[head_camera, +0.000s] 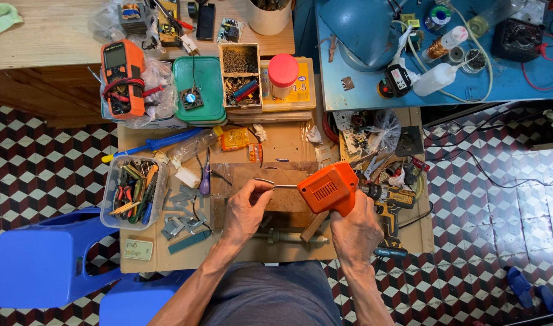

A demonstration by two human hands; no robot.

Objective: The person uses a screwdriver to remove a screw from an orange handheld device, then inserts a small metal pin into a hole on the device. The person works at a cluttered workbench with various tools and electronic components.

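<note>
**Soldering gun gripped, tip wire pinched at the bench**

Checkered red, black and white floor tiles surround our low cardboard-covered work table (167, 256), which is crowded with tools. We hold the orange soldering gun (328, 190) in our right hand (356, 232), fingers closed around its grip, near the middle of the table above a wooden block (288, 196). Our left hand (245, 208) is closed too, pinching the thin looped metal tip (270, 183) that sticks out to the left of the gun.

As we judge it, the work is mid-way: the gun is up and the tip is being handled, but we see no joint, solder or workpiece at the tip.

To the left sit a clear tub of hand tools (131, 193) and loose grey metal pieces (180, 214); a cordless drill (390, 208) lies just right of the gun. Farther off are an orange multimeter (123, 75) and a green lidded box (199, 89).
</note>
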